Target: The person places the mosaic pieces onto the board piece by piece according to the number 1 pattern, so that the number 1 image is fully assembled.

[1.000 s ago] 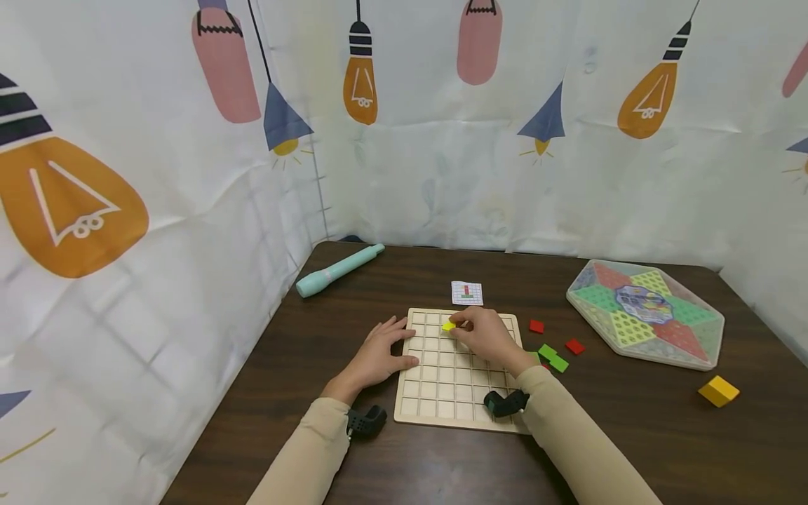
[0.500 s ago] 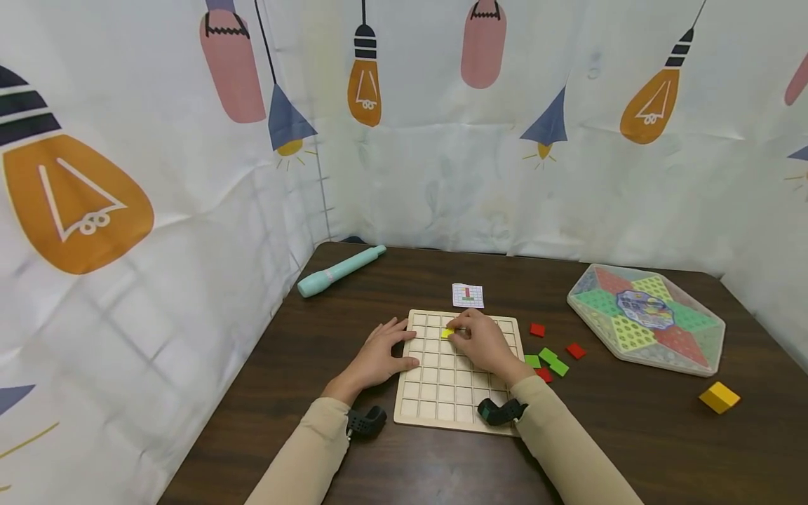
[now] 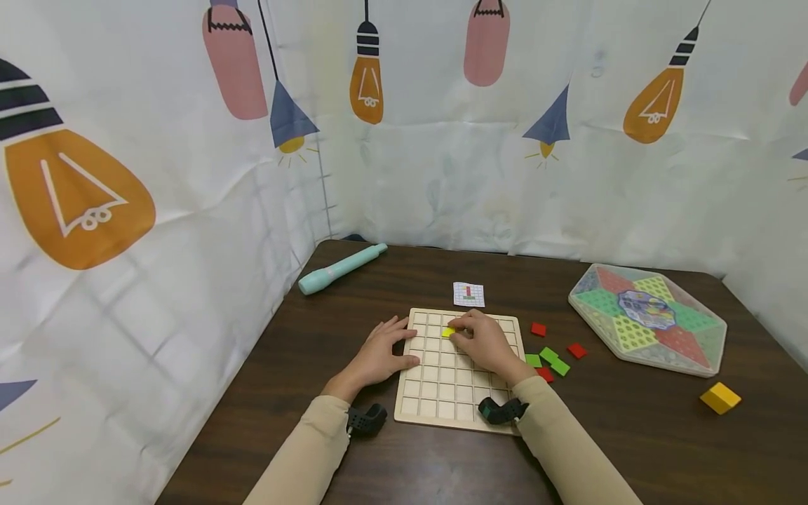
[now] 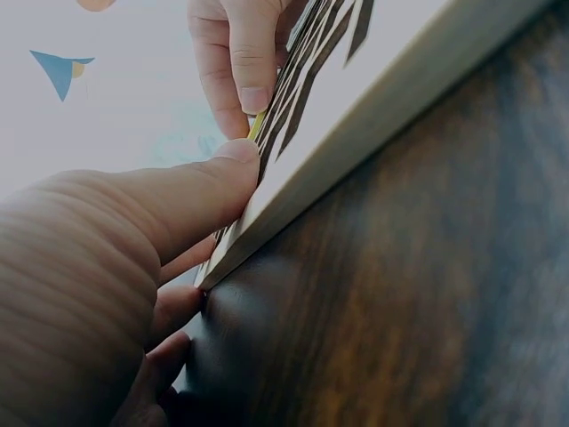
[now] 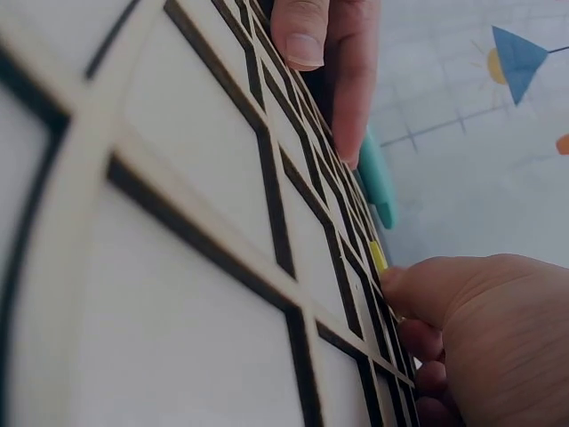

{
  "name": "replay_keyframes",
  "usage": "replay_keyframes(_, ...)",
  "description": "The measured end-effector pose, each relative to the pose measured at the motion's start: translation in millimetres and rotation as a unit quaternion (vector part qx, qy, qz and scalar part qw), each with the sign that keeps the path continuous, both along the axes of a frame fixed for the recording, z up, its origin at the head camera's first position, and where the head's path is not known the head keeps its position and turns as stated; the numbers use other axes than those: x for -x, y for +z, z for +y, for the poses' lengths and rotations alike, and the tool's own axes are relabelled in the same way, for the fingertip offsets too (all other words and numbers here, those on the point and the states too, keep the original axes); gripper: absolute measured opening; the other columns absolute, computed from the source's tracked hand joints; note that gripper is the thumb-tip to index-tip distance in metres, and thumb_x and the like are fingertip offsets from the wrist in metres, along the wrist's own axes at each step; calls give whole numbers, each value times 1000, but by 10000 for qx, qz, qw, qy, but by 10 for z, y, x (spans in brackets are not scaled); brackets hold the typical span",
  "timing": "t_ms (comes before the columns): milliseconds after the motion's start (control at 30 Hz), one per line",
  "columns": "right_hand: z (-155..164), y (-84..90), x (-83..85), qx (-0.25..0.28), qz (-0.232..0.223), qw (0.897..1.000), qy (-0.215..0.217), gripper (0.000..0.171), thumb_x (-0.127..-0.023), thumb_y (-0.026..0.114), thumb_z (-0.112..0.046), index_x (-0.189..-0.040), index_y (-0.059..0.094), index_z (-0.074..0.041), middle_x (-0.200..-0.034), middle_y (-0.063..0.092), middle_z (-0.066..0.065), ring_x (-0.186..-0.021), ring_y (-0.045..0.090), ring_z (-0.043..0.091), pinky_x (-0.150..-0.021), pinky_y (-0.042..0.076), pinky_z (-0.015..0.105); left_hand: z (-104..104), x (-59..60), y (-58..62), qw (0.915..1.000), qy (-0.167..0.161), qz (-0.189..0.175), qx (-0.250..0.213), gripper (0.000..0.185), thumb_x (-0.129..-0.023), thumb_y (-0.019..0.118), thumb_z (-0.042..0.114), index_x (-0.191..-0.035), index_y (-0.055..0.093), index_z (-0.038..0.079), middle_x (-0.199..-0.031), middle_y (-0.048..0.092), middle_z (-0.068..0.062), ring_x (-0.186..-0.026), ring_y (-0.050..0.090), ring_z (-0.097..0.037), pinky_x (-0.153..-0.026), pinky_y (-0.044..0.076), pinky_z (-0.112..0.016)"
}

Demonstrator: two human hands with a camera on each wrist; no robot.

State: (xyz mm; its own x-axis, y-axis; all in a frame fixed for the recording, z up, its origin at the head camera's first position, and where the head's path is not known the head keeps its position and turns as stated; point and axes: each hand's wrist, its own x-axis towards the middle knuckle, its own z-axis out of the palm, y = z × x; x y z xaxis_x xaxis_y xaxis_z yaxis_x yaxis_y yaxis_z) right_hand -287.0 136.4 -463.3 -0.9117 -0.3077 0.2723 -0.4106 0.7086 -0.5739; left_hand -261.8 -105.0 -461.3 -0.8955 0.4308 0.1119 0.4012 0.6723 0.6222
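A pale wooden grid board (image 3: pixel 438 390) lies on the table before me. My left hand (image 3: pixel 376 353) rests at its left edge, thumb and fingertips touching the rim. My right hand (image 3: pixel 486 342) pinches a small yellow square tile (image 3: pixel 447 332) over a cell in an upper row of the board. In the right wrist view the yellow tile (image 5: pixel 378 256) shows at the thumb tip, close to the grid surface; whether it sits inside the cell I cannot tell. Just beyond the board lies a small paper card (image 3: pixel 468 294) printed with a grid and coloured squares.
Right of the board lie loose red tiles (image 3: pixel 539 329) and green tiles (image 3: pixel 559 367). Farther right are a hexagonal patterned game box (image 3: pixel 647 319) and a yellow block (image 3: pixel 720 398). At the back left lies a mint-green tube (image 3: pixel 342 269). Patterned cloth hangs behind the table.
My right hand has brought the yellow tile slightly nearer to me, then stays almost still. More of the green and red tiles beside its wrist now shows. My left hand keeps its place.
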Motion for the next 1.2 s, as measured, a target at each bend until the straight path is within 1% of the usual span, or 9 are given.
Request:
replay_keyframes(267,-4,11,1,4,-26,10000,-77,21,-83,66,-22,-103,69,-18,-92,56,-8,-70,47,11,-62,41,28,1,7,-6,10000,8,9,19,57,-81,67,38,-130,51,14,-145,30,-5,-137,16,-24,-111,7,-45)
replay_keyframes(400,6,23,2,162,-109,9998,-6,23,-84,65,-24,-106,68,-17,-95,58,-8,-74,51,8,-64,45,27,-24,-2,-19,9999,82,31,83,57,-80,67,39,-130,52,15,-145,31,-5,-137,17,-24,-111,8,-45)
replay_keyframes(467,32,38,3,295,-172,9994,-5,23,-86,63,-25,-107,68,-17,-95,60,-8,-75,54,7,-63,47,26,-34,-10,-26,9997,123,82,196,57,-80,67,40,-130,52,16,-145,32,-4,-137,18,-23,-111,9,-44)
replay_keyframes(567,118,87,13,419,-212,9988,-120,23,-87,62,-26,-107,68,-17,-96,60,-8,-76,55,8,-61,48,27,-34,-13,-29,9993,115,174,314,57,-80,66,42,-130,51,18,-144,32,-4,-136,19,-23,-111,10,-44)
replay_keyframes(700,339,173,42,415,-160,9984,-357,25,-88,61,-28,-109,67,-15,-99,62,-4,-79,55,13,-62,47,28,-21,2,-26,9992,33,264,307,58,-81,65,43,-131,51,17,-145,32,-4,-136,20,-24,-111,11,-44)
replay_keyframes(867,706,256,54,275,-281,9970,-663,29,-89,58,-29,-114,64,-14,-102,62,1,-83,55,18,-65,47,33,-9,4,-13,9993,26,276,262,58,-80,65,42,-130,51,17,-144,33,-4,-136,20,-24,-111,11,-44)
replay_keyframes(1033,1065,250,65,44,-468,9949,-889,34,-90,57,-31,-117,61,-11,-107,63,8,-89,58,24,-70,50,39,-12,-4,-11,9995,3,205,226,57,-81,65,41,-130,51,17,-145,32,-4,-136,19,-24,-111,10,-44)
replay_keyframes(1200,1332,223,47,-77,-670,9929,-984,36,-90,56,-32,-118,60,-9,-107,63,13,-90,59,28,-69,50,41,-19,-14,-18,9996,19,180,206,57,-81,65,41,-131,51,16,-145,32,-4,-136,19,-23,-111,10,-44)
